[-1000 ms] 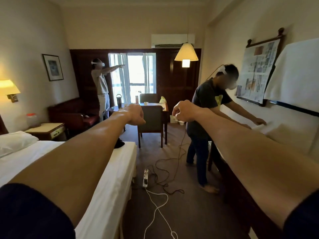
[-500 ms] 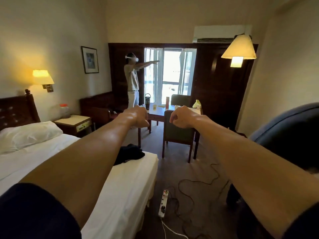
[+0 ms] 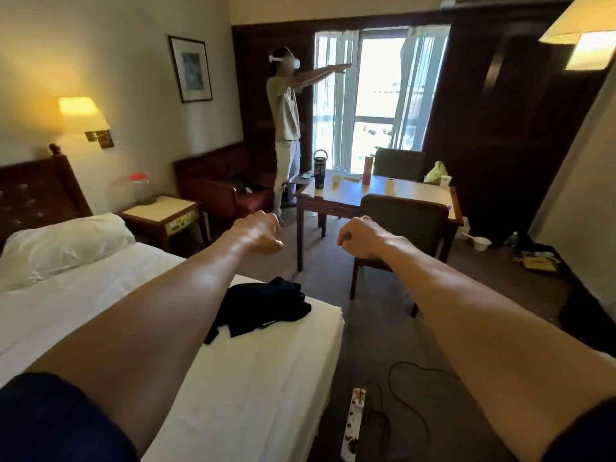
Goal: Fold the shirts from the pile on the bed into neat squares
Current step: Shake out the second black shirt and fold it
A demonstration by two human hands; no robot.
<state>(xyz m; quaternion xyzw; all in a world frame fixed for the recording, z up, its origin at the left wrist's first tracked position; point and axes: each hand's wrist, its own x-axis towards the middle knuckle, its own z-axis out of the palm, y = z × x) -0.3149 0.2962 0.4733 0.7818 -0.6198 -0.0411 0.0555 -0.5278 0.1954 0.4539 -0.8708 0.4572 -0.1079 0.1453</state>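
Observation:
A small pile of dark shirts (image 3: 266, 305) lies crumpled near the foot corner of the white bed (image 3: 253, 388). Both my arms are stretched straight out in front of me, well above the bed. My left hand (image 3: 261, 235) is curled into a fist and holds nothing. My right hand (image 3: 361, 236) is also a fist, empty, about a hand's width to the right of the left one. My left forearm passes over the left edge of the shirt pile and hides part of it.
A pillow (image 3: 63, 241) lies at the bed's head, a nightstand (image 3: 163, 213) beside it. A wooden table (image 3: 376, 193) with a green chair (image 3: 400, 228) stands past the bed. A person (image 3: 286, 128) stands by the window. A power strip (image 3: 353, 425) and cables lie on the floor.
The view has swung left and down: the bed and shirt pile now fill more of the frame, and the person at the right wall is out of view. Both fists stay outstretched.

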